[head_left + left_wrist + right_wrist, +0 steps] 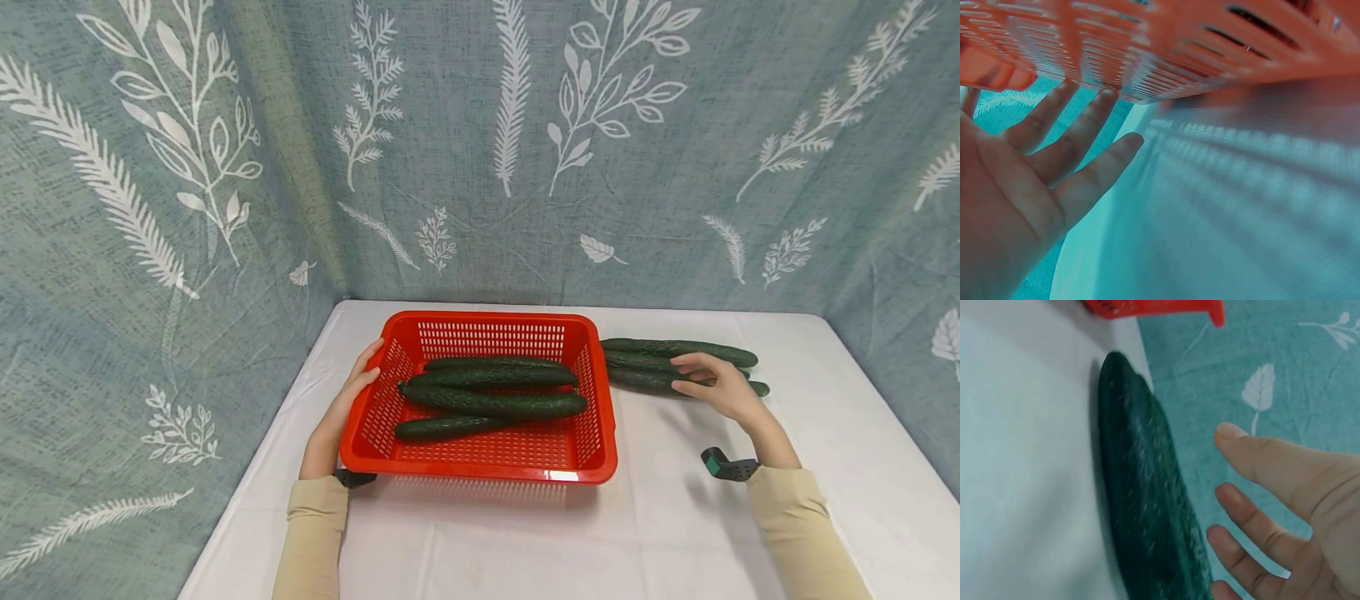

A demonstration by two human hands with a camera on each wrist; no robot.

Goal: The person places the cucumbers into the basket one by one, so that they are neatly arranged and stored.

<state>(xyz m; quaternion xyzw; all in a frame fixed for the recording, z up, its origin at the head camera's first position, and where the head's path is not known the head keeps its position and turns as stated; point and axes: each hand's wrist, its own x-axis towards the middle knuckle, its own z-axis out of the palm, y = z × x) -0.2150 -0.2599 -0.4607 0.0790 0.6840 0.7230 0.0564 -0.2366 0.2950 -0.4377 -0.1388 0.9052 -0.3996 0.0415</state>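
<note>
A red perforated plastic basket holds several long dark-green cucumbers. At its left side, my left hand touches the rim. In the left wrist view, the fingers of that hand are extended and spread against the slatted wall; its thumb is hard to make out. Right of the basket, three cucumbers lie side by side on the table. My right hand hovers over them, thumb and fingers apart. The right wrist view shows a gap between that hand and the nearest cucumber.
A white cloth covers the table. Blue-green curtains with white leaf prints hang behind and at both sides. A black wrist camera sits on the right wrist.
</note>
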